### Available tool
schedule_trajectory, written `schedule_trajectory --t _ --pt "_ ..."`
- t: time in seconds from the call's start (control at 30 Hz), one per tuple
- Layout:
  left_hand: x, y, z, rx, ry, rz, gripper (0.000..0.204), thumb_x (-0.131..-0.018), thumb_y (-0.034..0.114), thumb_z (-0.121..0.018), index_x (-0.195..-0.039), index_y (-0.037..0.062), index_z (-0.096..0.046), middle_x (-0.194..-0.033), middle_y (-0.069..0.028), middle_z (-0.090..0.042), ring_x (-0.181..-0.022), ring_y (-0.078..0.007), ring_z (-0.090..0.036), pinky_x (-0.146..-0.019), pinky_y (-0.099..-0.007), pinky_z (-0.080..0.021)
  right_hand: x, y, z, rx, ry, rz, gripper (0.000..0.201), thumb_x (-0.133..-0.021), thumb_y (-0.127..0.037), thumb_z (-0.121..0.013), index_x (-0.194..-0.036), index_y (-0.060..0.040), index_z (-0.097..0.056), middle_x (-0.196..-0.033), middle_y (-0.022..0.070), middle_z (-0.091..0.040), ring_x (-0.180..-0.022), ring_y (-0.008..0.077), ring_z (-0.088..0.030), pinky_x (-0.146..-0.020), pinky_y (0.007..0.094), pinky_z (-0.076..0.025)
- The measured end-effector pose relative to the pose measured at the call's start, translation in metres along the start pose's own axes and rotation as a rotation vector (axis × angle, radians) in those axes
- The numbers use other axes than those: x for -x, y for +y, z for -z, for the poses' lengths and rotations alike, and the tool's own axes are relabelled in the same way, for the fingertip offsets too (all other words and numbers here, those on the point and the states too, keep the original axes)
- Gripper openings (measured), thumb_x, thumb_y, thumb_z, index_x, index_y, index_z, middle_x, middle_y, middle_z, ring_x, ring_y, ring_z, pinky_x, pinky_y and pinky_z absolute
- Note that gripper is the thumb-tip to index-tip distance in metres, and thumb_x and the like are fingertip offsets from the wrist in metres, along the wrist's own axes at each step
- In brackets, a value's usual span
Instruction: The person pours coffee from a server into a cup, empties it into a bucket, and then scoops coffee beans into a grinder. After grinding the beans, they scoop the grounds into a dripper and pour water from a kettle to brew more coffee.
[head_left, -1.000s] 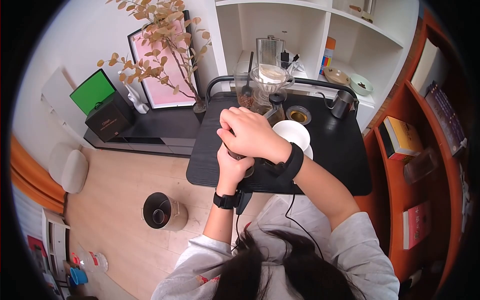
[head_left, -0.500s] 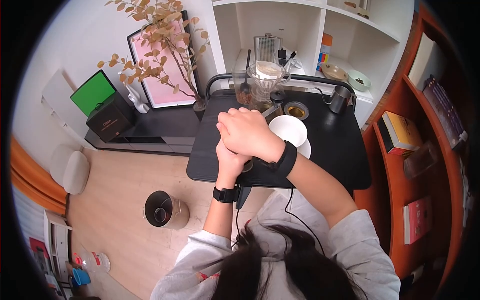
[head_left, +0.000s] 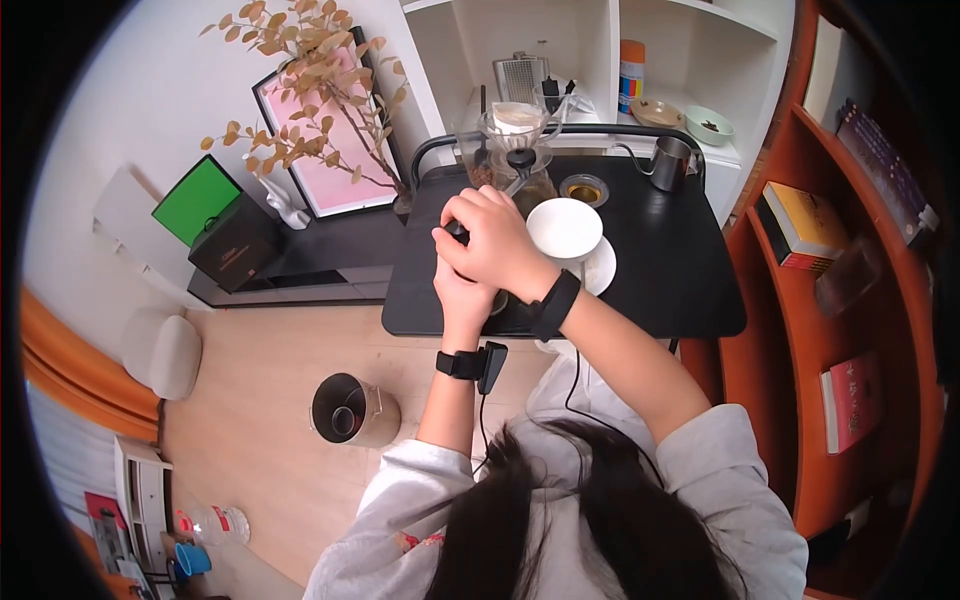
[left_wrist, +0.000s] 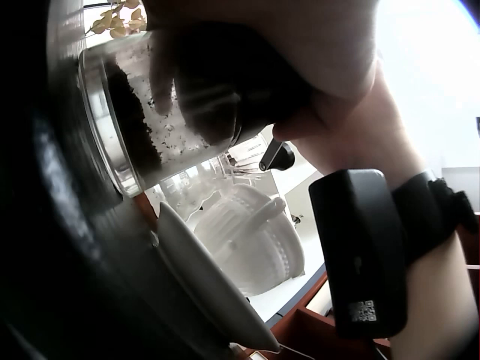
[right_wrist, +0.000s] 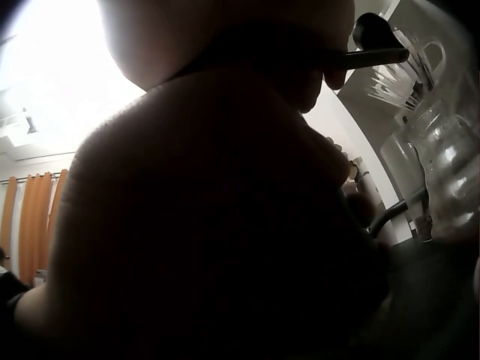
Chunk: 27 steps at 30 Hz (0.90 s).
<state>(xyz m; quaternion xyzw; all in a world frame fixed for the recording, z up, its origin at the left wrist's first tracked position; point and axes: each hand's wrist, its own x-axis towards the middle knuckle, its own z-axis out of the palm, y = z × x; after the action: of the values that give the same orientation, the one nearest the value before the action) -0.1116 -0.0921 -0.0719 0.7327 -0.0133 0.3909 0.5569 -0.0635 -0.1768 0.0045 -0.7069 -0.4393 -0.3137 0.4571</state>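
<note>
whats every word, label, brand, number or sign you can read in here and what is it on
No word or number reads surely.
Black box: pale lettering on the front, too small to read.
Red book: pale characters on the cover, too blurred.
Yellow book: no legible title.
Orange-topped can: coloured label, no legible words.
Black wrist device: a square code, no words I can make out.

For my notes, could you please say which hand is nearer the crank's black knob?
Right hand: it is just short of the knob; the left hand is lower, nearer the person.
</note>
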Motion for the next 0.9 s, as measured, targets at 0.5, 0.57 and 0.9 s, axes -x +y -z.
schedule_trajectory --t 0.5,0.57,0.9 --pt "0.026 0.019 -0.021 -0.307 0.231 -0.027 0.062 -0.068 0.026 -0.080 -0.116 -0.0047 -0.054 -0.084 -0.0179 -0.069 -0.078 -0.0365 -0.068 -0.068 -0.0413 -0.053 0.007 -0.009 0.028 0.260 -0.209 0.106 0.039 -0.073 -0.043 -0.068 -0.068 -0.0064 -0.055 -0.064 0.0122 -0.060 -0.069 0.0306 -0.062 -0.069 0.0395 -0.050" --pt "0.027 0.023 -0.022 -0.280 0.244 -0.044 0.061 -0.069 0.026 -0.079 -0.114 -0.0053 -0.054 -0.084 -0.0180 -0.069 -0.077 -0.0363 -0.068 -0.068 -0.0420 -0.053 0.006 -0.015 0.033 0.293 -0.277 0.045 0.039 -0.074 -0.043 -0.067 -0.067 -0.0059 -0.056 -0.064 0.0146 -0.062 -0.070 0.0313 -0.064 -0.070 0.0398 -0.051" --pt "0.039 0.027 -0.003 0.193 0.128 -0.116 0.048 -0.069 0.005 -0.078 -0.110 -0.0031 -0.056 -0.087 -0.0077 -0.068 -0.077 -0.0154 -0.067 -0.070 -0.0281 -0.054 0.021 -0.025 0.095 0.131 -0.225 0.257 0.045 -0.075 -0.044 -0.072 -0.098 -0.0056 -0.063 -0.103 0.0108 -0.060 -0.105 0.0295 -0.055 -0.107 0.0532 -0.031"
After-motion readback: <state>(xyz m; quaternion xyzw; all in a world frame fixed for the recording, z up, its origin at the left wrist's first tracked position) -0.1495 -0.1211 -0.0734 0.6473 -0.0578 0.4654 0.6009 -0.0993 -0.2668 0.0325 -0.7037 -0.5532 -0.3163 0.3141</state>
